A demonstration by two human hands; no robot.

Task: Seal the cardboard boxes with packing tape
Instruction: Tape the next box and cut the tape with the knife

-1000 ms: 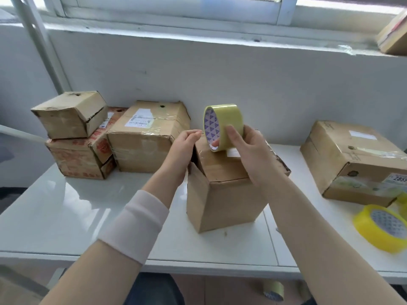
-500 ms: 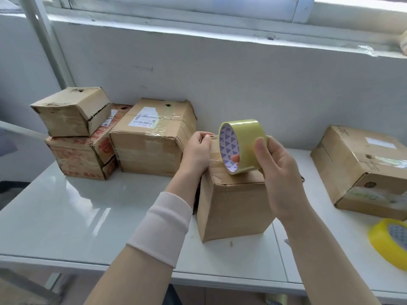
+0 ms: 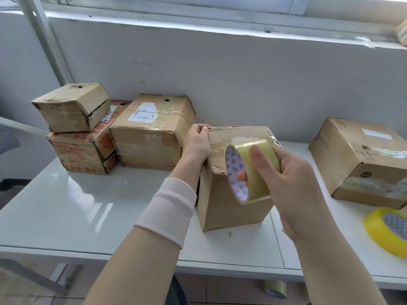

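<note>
A small brown cardboard box (image 3: 229, 208) stands upright at the middle of the white table (image 3: 72, 212). My left hand (image 3: 196, 144) pinches the free end of the clear tape at the box's far left top edge. From there a stretch of tape runs across the top of the box to the pale yellow tape roll (image 3: 251, 170). My right hand (image 3: 290, 183) grips that roll, thumb over its outer face and fingers through the core, in front of the box's near upper edge.
Three taped boxes are grouped at the back left: a small one (image 3: 72, 106) on a red-printed one (image 3: 81, 155), beside a labelled one (image 3: 152, 133). A large box (image 3: 361, 159) lies at the right. A bright yellow tape roll (image 3: 387, 230) sits near the table's right front edge; another roll (image 3: 275, 288) lies on the floor.
My right hand has pulled the roll toward me and downward, drawing tape across the box top. My left hand stays at the far left edge, holding the tape end.
</note>
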